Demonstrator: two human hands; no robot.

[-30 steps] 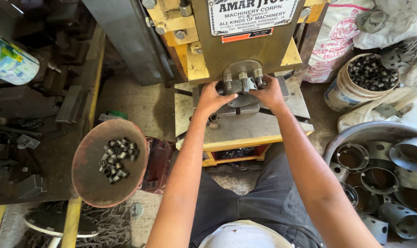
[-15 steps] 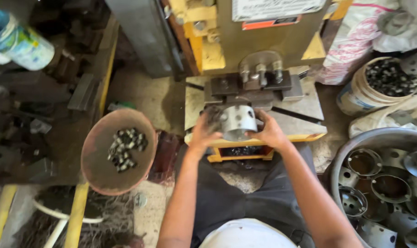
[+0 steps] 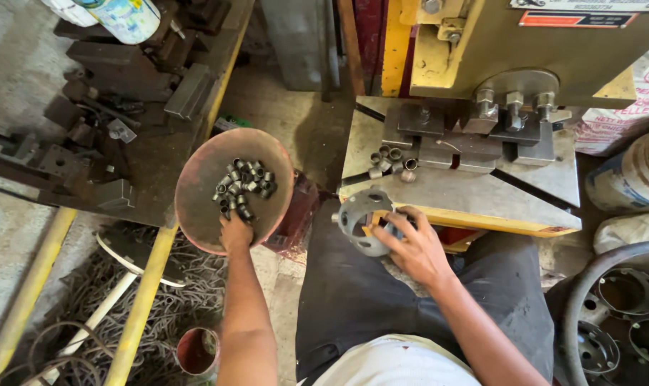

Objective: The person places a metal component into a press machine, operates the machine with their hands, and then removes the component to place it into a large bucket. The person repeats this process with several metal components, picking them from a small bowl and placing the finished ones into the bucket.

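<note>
From the head camera, your right hand is wrapped over a grey metal ring housing, fingers curled across its top rim and thumb underneath, just at the near edge of the press worktop. Judging by the thick wall and machined look, the housing is stiff and fairly heavy for its bulk, with bare metal that may be oily and slick. Its round cut-outs give your fingers a hook, so the rim between two holes is the sound place to grip it; a flat pinch on the outer face would likely slip. It has no long axis to speak of. Its bore axis tilts up and away from your right hand toward the left, with one open face turned toward the camera.

Your left hand reaches into a rusty round pan, fingertips closed down among a heap of small steel bushes. Whether you have one pinched yet, I cannot tell. Those are short, hard, light cylinders that roll readily; take one across its outer wall, between thumb and forefinger. They lie every which way, so none shares a direction.

Beyond your right hand, a few more loose bushes sit on the worktop, in front of the clamping blocks.
</note>
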